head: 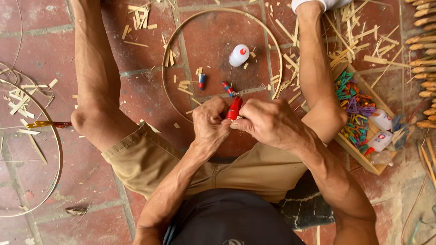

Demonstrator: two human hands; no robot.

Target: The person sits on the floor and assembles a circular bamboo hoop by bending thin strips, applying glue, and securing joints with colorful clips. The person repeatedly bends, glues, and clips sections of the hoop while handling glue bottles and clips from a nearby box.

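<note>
Hoops first: 1 bamboo ring (43,199) lies far left on the tile floor (136,95) w/ a yellow-red clip (47,124) on its rim, so that one looks further along. Mid-frame, left hand (210,123) & right hand (268,121) are both closed tight on a red clip (234,109) at the near edge of a 2nd ring (272,54); 2 spare clips (202,80) & a glue bottle (239,55) lie inside it. Right: wooden tray (359,159) of coloured clips (354,106), bamboo offcuts (349,41) scattered over red tiles.
</note>
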